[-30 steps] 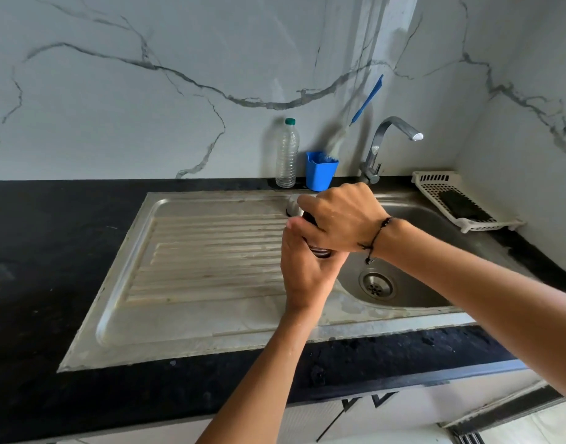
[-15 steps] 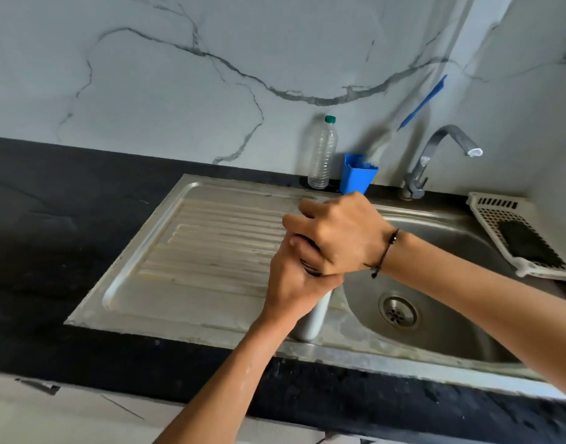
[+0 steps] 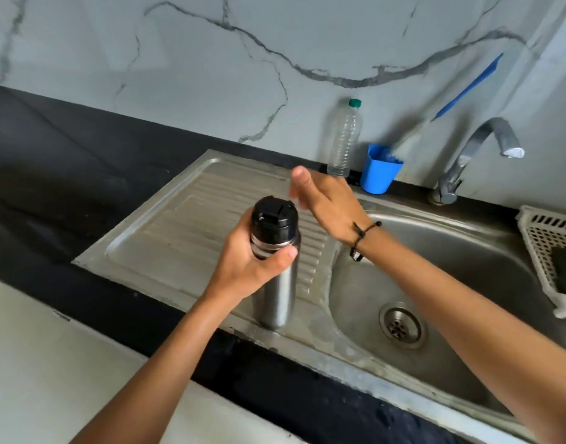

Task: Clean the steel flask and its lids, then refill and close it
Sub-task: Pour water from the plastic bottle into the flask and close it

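The left hand [image 3: 243, 267] grips the steel flask [image 3: 277, 283] just below its neck, thumb across the front and fingers curled round the far side. The flask stands upright on the near edge of the sink's ribbed drainboard [image 3: 185, 225], close to the basin [image 3: 467, 267], with its black lid [image 3: 274, 219] seated on top. The right hand [image 3: 326, 200] hovers just beyond and to the right of the lid – fingers straight and released, holding nothing – a dark cord bracelet [image 3: 360, 237] on its wrist. Against the far wall on the black worktop [image 3: 51, 161] stand a clear plastic bottle [image 3: 344, 139] and a blue cup [image 3: 379, 169], left of the tap [image 3: 474, 152]. A white basket [image 3: 550, 248] sits at the far right.
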The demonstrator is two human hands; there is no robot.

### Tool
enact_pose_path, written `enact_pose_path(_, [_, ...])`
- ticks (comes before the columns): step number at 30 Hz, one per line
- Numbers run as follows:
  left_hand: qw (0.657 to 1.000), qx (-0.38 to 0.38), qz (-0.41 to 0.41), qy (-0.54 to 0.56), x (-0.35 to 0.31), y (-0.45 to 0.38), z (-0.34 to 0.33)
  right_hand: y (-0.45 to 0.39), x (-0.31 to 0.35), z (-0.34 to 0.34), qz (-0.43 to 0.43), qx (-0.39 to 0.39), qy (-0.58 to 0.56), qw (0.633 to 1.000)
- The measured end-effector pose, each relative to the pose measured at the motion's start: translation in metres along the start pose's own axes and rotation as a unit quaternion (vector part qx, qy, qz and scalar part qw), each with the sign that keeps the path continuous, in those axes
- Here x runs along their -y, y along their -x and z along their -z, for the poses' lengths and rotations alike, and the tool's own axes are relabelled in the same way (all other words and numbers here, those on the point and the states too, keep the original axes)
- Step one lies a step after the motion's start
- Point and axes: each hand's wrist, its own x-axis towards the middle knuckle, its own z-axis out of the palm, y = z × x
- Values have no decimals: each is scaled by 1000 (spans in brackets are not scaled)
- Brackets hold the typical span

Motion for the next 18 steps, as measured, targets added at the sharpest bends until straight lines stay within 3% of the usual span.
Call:
enact_pose_path(5, [999,-15,17,-30,-6,3,-5,-34,-102,-17,-69,95,218,969])
enact_pose_path(13, [999,-44,24,-11,-7,4,-10,-72,-148,-35,-166,159,281,932])
enact_pose_path(18, [998,-51,33,-6,-7,5,-11,-87,-161,-48,-159,158,307,925])
